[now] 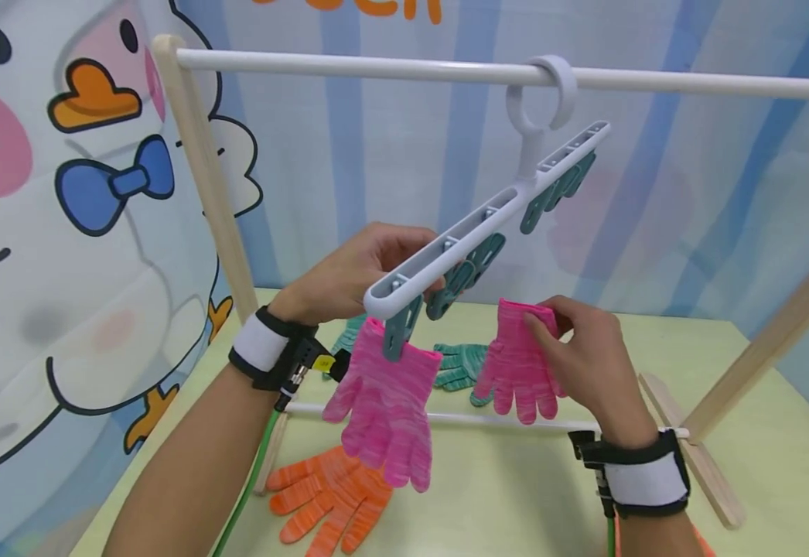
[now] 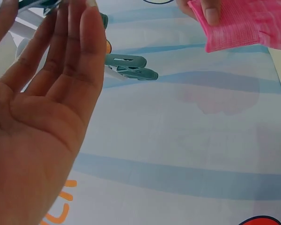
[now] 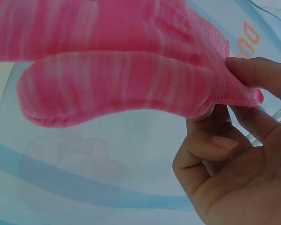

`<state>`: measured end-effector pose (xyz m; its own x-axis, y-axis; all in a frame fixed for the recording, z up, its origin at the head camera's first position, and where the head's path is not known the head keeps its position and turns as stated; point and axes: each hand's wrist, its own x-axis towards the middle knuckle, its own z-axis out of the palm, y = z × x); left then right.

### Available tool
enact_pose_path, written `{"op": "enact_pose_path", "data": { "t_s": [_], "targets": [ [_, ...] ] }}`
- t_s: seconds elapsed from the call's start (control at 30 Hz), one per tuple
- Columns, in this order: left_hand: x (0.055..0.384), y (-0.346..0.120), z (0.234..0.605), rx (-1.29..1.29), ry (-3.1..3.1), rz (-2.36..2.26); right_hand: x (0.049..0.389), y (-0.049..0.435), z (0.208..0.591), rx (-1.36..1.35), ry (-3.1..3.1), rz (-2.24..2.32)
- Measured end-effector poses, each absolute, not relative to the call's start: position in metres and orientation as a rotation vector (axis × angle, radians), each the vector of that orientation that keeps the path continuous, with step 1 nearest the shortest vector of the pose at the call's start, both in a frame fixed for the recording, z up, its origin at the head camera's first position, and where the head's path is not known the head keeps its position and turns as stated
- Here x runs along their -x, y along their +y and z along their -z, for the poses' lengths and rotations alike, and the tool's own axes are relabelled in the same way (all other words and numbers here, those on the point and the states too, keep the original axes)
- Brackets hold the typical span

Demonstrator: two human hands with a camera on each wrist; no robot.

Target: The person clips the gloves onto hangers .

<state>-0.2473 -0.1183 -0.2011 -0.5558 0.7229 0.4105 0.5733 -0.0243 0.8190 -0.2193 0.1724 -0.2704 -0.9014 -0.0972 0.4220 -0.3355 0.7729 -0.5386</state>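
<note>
A white hanger (image 1: pixel 446 249) with green clips hangs above the table. My left hand (image 1: pixel 366 267) is behind it, thumb and fingertips pinching a green clip (image 1: pixel 465 277); in the left wrist view that clip is partly cut off at the top. On the hanger's near end another clip (image 1: pixel 399 333) bites the cuff of a pink glove (image 1: pixel 390 414), which dangles fingers down. My right hand (image 1: pixel 588 352) holds a second pink glove (image 1: pixel 519 363) by its cuff between thumb and fingers, a little below and right of the pinched clip. That glove's fingers (image 3: pixel 117 86) fill the upper right wrist view.
The hanger's ring (image 1: pixel 563 93) loops over a white rod (image 1: pixel 349 68) on a wooden frame (image 1: pixel 206 178). More green clips (image 1: pixel 558 189) line its far half. An orange glove (image 1: pixel 338 495) and green gloves (image 1: pixel 456 365) lie on the table (image 1: pixel 502 495). A lower bar (image 1: pixel 453 418) crosses the frame.
</note>
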Motion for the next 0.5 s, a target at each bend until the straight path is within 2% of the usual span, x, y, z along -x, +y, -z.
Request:
{"op": "enact_pose_path", "data": {
  "t_s": [0.5],
  "targets": [
    [0.243, -0.113, 0.199, -1.344, 2.008, -1.66, 0.196, 0.151, 0.26, -0.572, -2.502, -0.927]
  ]
}}
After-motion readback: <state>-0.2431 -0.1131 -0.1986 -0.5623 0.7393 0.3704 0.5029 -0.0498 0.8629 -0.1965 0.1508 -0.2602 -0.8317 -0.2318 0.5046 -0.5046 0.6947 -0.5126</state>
